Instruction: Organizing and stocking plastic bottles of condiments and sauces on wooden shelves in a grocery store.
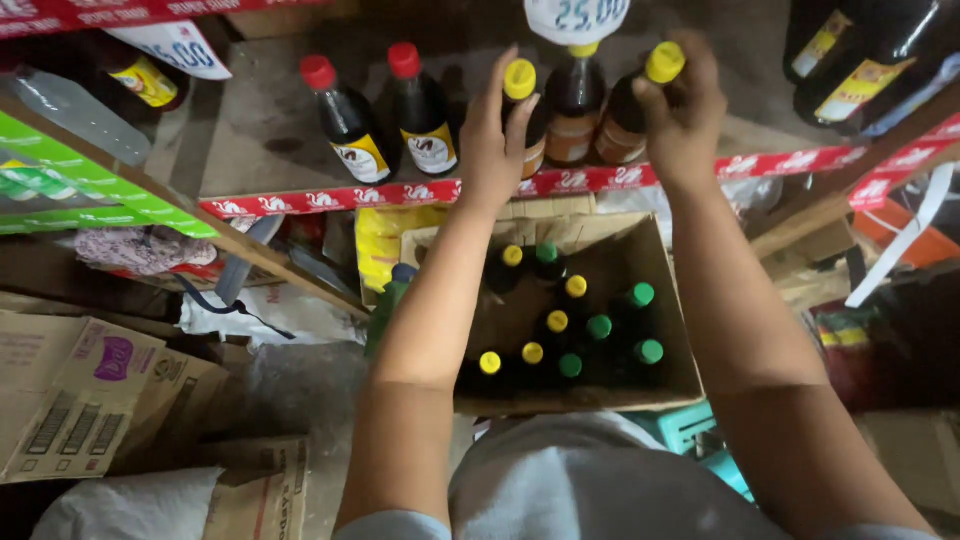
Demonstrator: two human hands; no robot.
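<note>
Two yellow-capped dark bottles up on the shelf board, one per hand. My left hand [492, 135] wraps the neck and shoulder of the left yellow-capped bottle [522, 100], fingers curled round it, cap sticking out past the fingertips. My right hand [685, 115] clamps the right yellow-capped bottle [640, 100] just under its cap, fist closed over the neck. Both arms stretched up and forward, elbows low, wrists over the shelf's front edge [560, 182] with its red strip. A third yellow-capped bottle [574, 110] stands between the two I hold, tight on both sides, little room there. Left of my left hand, two red-capped bottles [385, 115] stand side by side; bare shelf [250, 120] further left gives open room. A white price tag [577, 18] hangs above the middle bottle. Below the shelf, between my forearms, an open cardboard box [660, 300] holds more bottles with yellow and green caps [575, 325], packed toward its near half. Flattened cartons [90, 400] lie at the lower left, a teal plastic crate [690, 430] sits near my right elbow. Larger dark bottles [860, 55] lean at the top right.
</note>
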